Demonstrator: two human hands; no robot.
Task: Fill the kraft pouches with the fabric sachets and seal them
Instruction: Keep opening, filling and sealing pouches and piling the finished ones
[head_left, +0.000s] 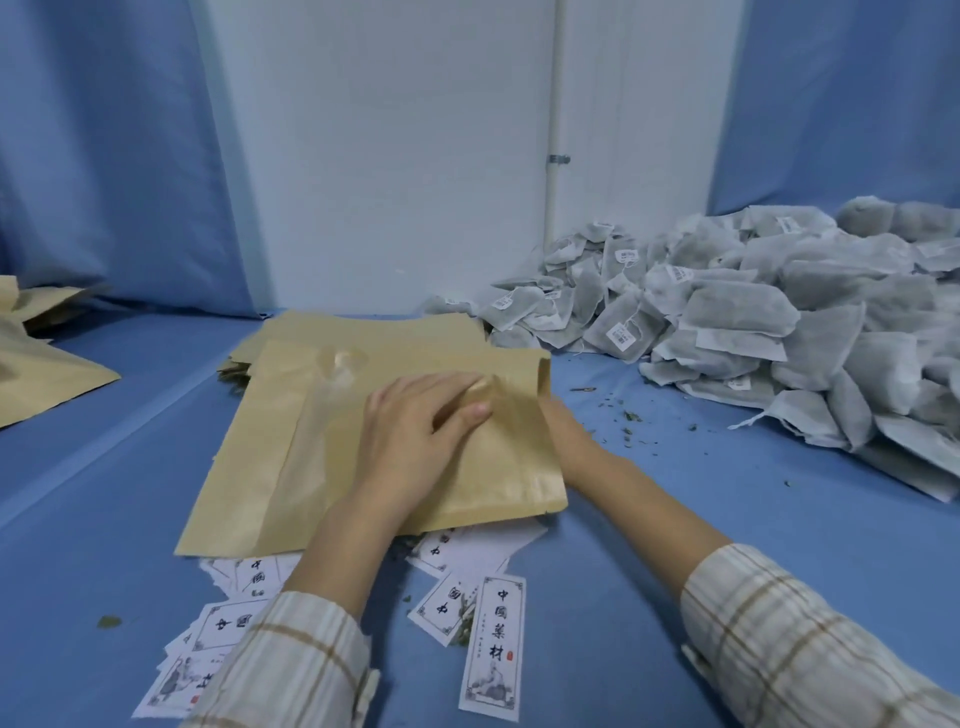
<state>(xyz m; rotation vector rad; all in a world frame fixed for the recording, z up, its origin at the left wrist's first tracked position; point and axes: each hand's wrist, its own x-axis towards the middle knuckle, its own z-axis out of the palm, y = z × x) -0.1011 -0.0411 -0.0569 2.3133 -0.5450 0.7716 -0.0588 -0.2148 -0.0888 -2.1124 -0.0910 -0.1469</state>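
Pouches (395, 447) lie stacked mid-surface; left hand (415, 431) presses flat, pinning the top one, while right hand (558, 426) slips under its edge, grip hidden. Sachets (753, 322) heaped right, within reach.

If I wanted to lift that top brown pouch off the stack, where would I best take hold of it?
Probably at the right edge of the top kraft pouch, coming from the right: that edge lifts off the stack, where the right hand slips underneath. The left hand lies on top.

Cream sleeves (291, 670), tan-and-grey plaid lines, buttoned cuffs.
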